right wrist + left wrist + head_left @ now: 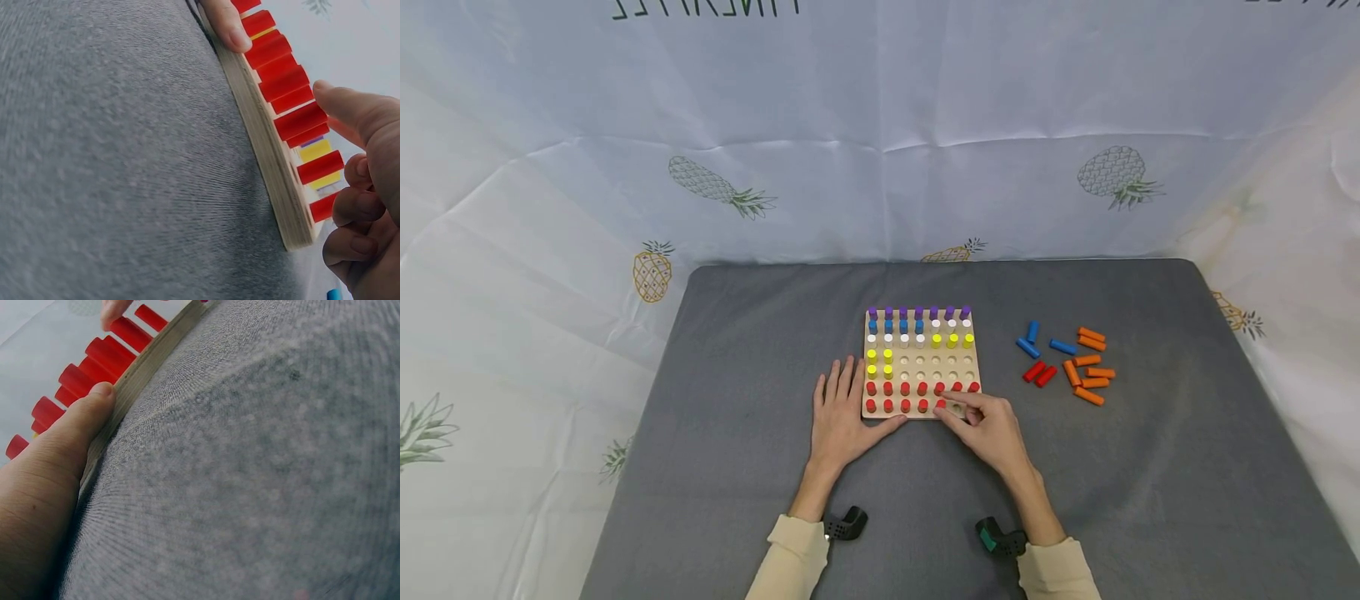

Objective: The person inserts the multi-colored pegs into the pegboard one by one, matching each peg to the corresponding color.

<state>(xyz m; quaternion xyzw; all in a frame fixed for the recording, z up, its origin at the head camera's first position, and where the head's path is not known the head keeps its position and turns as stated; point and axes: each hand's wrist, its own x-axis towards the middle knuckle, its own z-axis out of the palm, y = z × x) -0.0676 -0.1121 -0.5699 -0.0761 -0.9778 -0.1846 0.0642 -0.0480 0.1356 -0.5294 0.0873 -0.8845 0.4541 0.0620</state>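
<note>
A wooden peg board point(940, 369) holds rows of purple, blue, white, yellow and red pegs. My left hand point(841, 421) lies with straight fingers along the board's left side, and its thumb point(94, 409) rests against the front edge. Over the front row, my right hand point(992, 429) pinches the top of a red peg point(301, 121) between thumb and index finger. That peg stands upright in its hole, the rightmost filled one of the front row. The other fingers of the right hand are curled, close to the red pegs of the second row.
Right of the board lie loose pegs on the grey cloth point(1150, 467): two red pegs point(1034, 372), three blue pegs point(1063, 347) and several orange pegs point(1088, 396). A pineapple-print curtain point(880, 192) hangs behind the table. Black wrist cameras point(846, 523) sit on both wrists.
</note>
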